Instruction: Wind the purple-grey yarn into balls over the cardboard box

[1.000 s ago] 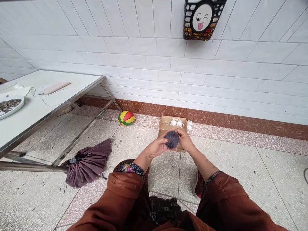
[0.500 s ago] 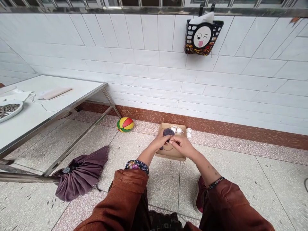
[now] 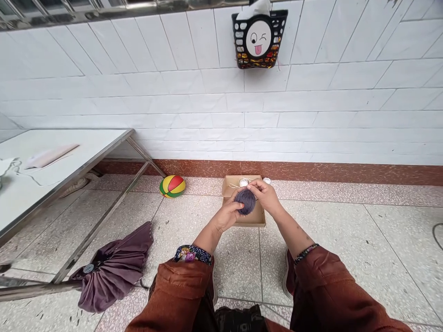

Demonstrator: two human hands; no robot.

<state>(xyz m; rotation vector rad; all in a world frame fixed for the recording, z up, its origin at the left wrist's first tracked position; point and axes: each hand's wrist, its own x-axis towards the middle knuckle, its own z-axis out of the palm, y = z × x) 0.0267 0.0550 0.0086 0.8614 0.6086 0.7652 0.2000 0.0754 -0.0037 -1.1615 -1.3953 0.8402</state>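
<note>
A ball of dark grey-purple yarn [image 3: 246, 202] rests in my left hand [image 3: 227, 215], its fingers and thumb wrapped around the near left side. My right hand [image 3: 265, 193] is pinched closed against the ball's upper right edge, on its yarn; the strand itself is too fine to make out. Beneath both hands an open cardboard box [image 3: 252, 224] lies on the floor, partly hidden by them. Inside its far end sits a white ball of yarn [image 3: 243, 182] with loose strands. Another small white ball [image 3: 266, 180] shows just beyond the box's right side.
A white-topped metal table [image 3: 104, 146] stands at left, with a folded pinkish item on it. Near its legs lie a folded purple umbrella [image 3: 116, 272] and a striped ball [image 3: 172, 186]. Ahead, a black basket [image 3: 260, 40] hangs on the tiled wall.
The yarn ball has turned and come up into fuller view in my left hand. My right hand has moved from its near side to its upper edge. The view has shifted right.
</note>
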